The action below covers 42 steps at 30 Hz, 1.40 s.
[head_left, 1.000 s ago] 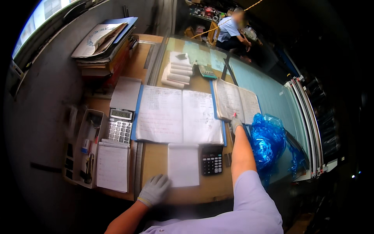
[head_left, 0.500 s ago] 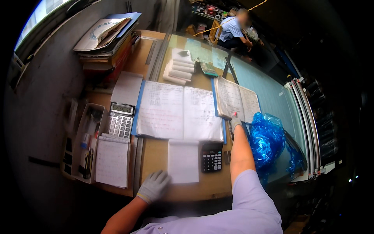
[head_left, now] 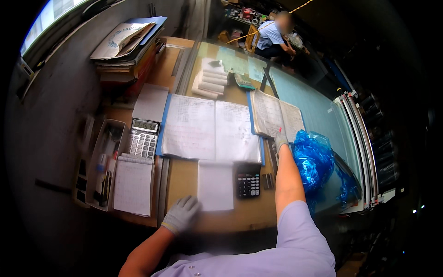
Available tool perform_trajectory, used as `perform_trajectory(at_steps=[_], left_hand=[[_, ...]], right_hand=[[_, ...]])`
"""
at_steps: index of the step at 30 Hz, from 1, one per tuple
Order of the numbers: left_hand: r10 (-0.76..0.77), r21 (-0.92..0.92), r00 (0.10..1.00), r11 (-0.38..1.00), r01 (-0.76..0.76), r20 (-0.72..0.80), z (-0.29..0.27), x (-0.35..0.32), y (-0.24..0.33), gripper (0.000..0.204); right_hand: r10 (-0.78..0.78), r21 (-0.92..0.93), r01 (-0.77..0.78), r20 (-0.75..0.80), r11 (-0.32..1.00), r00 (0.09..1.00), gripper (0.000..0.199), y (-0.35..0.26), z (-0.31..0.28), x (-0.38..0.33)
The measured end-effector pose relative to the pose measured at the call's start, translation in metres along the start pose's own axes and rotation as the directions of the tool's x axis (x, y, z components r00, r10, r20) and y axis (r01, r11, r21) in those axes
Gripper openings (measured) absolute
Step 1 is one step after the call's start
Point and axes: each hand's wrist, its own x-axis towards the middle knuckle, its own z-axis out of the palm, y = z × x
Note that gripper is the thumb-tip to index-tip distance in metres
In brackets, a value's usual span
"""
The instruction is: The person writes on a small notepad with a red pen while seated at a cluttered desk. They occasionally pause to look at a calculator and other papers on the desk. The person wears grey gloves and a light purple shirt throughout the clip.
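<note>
The two hands are well apart, both in grey gloves. The left hand [head_left: 182, 214] lies flat on the table [head_left: 230, 222], with its fingers extended and nothing in them, just beside the lower left corner of the white pad [head_left: 215, 187]; whether the fingertips touch the paper, I cannot tell. The right hand [head_left: 280, 140] is stretched far forward to the lower edge of the worn book [head_left: 266, 113], which lies spread at the right of the big book [head_left: 189, 127]. A small red tip [head_left: 279, 130] shows above this glove, perhaps of a pen, but the fingers are mostly hidden, so I cannot say how firmly they are closed, or on what. In my judgement, the thin, curled pages of the worn book are the weakest point: a thick glove feels little, and a careless drag could crease or tear them, or the red tip could leave a stray mark. Also, the two books lie close together, so pulling one could shift the other. The right forearm is beside the loose blue plastic [head_left: 314, 161], which could catch on the arm and slide; swinging back leftward, the arm might push the black calculator [head_left: 248, 184].
</note>
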Motion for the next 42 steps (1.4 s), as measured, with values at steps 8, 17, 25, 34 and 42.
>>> perform_trajectory(at_steps=[8, 17, 25, 34, 42], left_hand=[[-0.021, 0.017, 1.000, 1.000, 0.020, 0.020, 0.005, -0.007, -0.002, 0.048], [-0.032, 0.045, 0.999, 0.999, 0.030, 0.042, 0.006, -0.008, -0.002, 0.052], [-0.043, 0.050, 0.997, 0.998, 0.040, 0.062, 0.004, -0.008, 0.001, 0.051], [-0.042, 0.052, 0.998, 0.998, 0.039, 0.056, 0.006, -0.009, 0.000, 0.051], [-0.060, 0.025, 0.996, 0.998, 0.059, 0.065, 0.004, -0.006, 0.003, 0.050]], right_hand=[[0.058, -0.076, -0.051, 0.092, 0.996, 0.994, 0.052, -0.019, -0.016, -0.050], [0.034, 0.024, -0.037, 0.117, 0.999, 0.993, 0.050, -0.011, -0.034, -0.071], [0.005, 0.059, -0.013, 0.139, 0.998, 0.990, 0.047, -0.001, -0.047, -0.075], [-0.082, 0.007, 0.082, 0.084, 0.997, 0.993, 0.044, 0.016, -0.042, -0.067], [-0.097, 0.017, 0.095, 0.118, 0.995, 0.988, 0.048, 0.013, -0.039, -0.083]])
